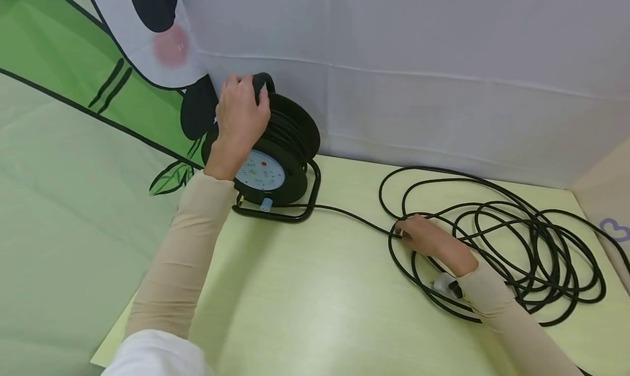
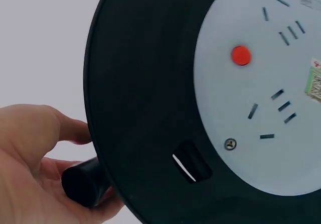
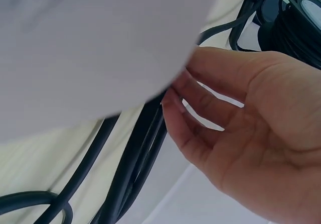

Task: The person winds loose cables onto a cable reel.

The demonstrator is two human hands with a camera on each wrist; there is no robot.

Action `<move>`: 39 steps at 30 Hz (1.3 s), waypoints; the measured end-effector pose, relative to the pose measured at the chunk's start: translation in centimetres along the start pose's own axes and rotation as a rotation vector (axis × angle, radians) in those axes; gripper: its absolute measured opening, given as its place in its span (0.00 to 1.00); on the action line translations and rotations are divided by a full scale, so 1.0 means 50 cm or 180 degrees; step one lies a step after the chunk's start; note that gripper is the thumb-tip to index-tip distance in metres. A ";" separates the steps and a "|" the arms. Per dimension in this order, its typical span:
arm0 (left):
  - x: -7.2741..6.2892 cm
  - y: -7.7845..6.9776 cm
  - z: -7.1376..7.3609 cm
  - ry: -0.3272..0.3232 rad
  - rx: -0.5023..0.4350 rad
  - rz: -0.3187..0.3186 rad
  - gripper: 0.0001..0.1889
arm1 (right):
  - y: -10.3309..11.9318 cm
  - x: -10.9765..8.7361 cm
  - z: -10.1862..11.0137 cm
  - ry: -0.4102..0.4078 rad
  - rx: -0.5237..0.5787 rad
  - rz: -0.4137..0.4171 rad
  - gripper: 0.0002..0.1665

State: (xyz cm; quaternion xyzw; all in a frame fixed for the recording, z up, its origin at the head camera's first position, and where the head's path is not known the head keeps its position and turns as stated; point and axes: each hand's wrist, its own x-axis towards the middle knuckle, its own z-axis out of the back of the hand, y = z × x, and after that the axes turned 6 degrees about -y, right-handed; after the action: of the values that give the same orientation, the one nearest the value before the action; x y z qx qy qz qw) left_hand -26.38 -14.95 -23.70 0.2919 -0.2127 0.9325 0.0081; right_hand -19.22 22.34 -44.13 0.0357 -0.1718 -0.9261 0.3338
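Note:
A black cable reel (image 1: pixel 311 127) stands upright at the back of the table, its round face bearing a pale socket panel (image 2: pixel 261 103) with a red button (image 2: pixel 241 56). My left hand (image 1: pixel 242 108) is at the top of the reel, fingers curled round a black handle (image 2: pixel 80 184) beside the rim. Black cable (image 1: pixel 349 215) runs from the reel's base to my right hand (image 1: pixel 433 242), which pinches it over the table. In the right wrist view the right fingers (image 3: pixel 188 138) meet the cable, and a pale blurred shape covers part of the fingertips.
Loose loops of cable (image 1: pixel 536 245) spread over the right side of the table (image 1: pixel 295 288). A plug with a whitish cover (image 1: pixel 445 285) lies among them near the right wrist. The reel stands on a black tubular frame (image 1: pixel 295 218), close against a pale cloth backdrop (image 1: pixel 418 92).

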 end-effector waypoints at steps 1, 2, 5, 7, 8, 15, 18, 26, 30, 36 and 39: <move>0.003 0.000 0.001 0.0039 -0.0028 0.0030 0.22 | 0.000 -0.003 0.001 0.0029 -0.0003 -0.0042 0.06; 0.007 0.000 0.001 0.0077 -0.0057 0.0057 0.21 | 0.001 -0.007 0.003 0.0056 0.0014 -0.0066 0.05; 0.017 0.002 0.003 0.0177 -0.0159 0.0108 0.19 | 0.003 -0.019 0.010 0.0113 0.0144 -0.0145 0.03; 0.022 0.005 0.003 0.0237 -0.0280 0.0141 0.19 | 0.004 -0.026 0.015 0.0104 0.0279 -0.0162 0.05; 0.024 0.008 0.004 0.0268 -0.0350 0.0155 0.20 | 0.004 -0.030 0.018 0.0086 0.0326 -0.0156 0.05; 0.032 0.010 0.012 0.0391 -0.0732 0.0238 0.21 | 0.000 -0.047 0.028 -0.0062 0.0384 -0.0161 0.03; 0.034 0.012 0.014 0.0436 -0.0793 0.0233 0.20 | -0.002 -0.054 0.029 -0.0147 0.0355 -0.0137 0.04; 0.031 0.023 0.029 0.0604 -0.0859 0.0419 0.17 | -0.001 -0.062 0.030 -0.0368 0.0352 -0.0182 0.07; 0.027 0.028 0.034 0.0631 -0.0878 0.0454 0.17 | -0.003 -0.067 0.027 -0.0442 0.0337 -0.0265 0.08; 0.018 0.027 0.041 0.0682 -0.0890 0.0471 0.19 | -0.012 -0.080 0.027 -0.0546 0.0273 -0.0370 0.10; 0.014 0.023 0.044 0.0697 -0.0915 0.0441 0.19 | -0.017 -0.087 0.031 -0.0593 0.0341 -0.0423 0.11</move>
State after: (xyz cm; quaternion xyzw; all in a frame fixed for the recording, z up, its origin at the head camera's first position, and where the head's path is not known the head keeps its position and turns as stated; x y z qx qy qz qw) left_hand -25.90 -16.97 -22.15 0.1692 -0.3611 0.9170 0.0085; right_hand -16.66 26.16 -43.19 -0.0214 -0.2485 -0.9351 0.2519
